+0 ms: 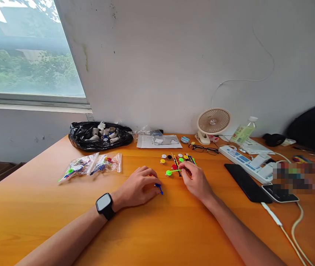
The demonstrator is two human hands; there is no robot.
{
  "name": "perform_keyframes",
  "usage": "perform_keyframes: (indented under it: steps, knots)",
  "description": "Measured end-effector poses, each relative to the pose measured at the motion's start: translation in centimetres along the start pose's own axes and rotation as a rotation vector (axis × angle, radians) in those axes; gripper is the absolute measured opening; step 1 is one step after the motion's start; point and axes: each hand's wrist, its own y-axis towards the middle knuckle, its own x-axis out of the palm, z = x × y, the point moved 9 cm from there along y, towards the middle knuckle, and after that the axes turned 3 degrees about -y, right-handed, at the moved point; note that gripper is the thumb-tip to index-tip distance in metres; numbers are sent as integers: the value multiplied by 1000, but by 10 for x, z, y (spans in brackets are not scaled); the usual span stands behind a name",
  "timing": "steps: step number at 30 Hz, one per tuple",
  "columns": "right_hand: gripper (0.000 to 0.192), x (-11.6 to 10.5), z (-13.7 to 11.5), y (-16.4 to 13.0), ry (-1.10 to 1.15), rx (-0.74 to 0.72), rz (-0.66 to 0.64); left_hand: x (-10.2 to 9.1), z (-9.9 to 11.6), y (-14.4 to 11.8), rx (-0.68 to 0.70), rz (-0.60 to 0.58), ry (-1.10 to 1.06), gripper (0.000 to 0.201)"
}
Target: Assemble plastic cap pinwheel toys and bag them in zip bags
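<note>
My left hand (139,186), with a dark watch on its wrist, pinches a small blue plastic piece with an arrow-shaped tip (161,190) just above the table. My right hand (194,179) is closed on a thin green plastic stick (175,170). At the stick's left end is a round green disc (168,173); I cannot tell whether the two are joined. Beyond the right fingers lies a cluster of small plastic parts: a red disc (174,167), a yellow disc (162,161), a black disc (169,157) and several coloured sticks, partly hidden by that hand.
Two clear bags of coloured parts (78,166) lie at the left, before a black plastic bag (76,138) holding cardboard tubes. Behind are papers (146,142), glasses (198,148) and a fan (213,122). On the right are a bottle (243,133), power strip (240,159), black phone (246,183) and cables.
</note>
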Motion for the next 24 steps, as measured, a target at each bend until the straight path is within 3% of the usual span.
perform_keyframes:
  steps: [5, 8, 13, 20, 24]
  knots:
    - [17, -1, 2, 0, 35, 35, -22, -15, -37, -3, -135, 171, 232, 23]
    - [15, 9, 0, -3, 100, 82, -106, -18, -48, -6, -184, 185, 223, 25]
    - [13, 31, -14, -13, 222, 115, -256, -4, -30, -3, -73, 45, 127, 40]
    - [17, 37, -18, -17, 464, 201, -276, -8, -20, -4, -78, 41, -67, 37]
    - [13, 50, -29, -23, 621, 240, -348, 1, -18, -5, -73, -8, -127, 52]
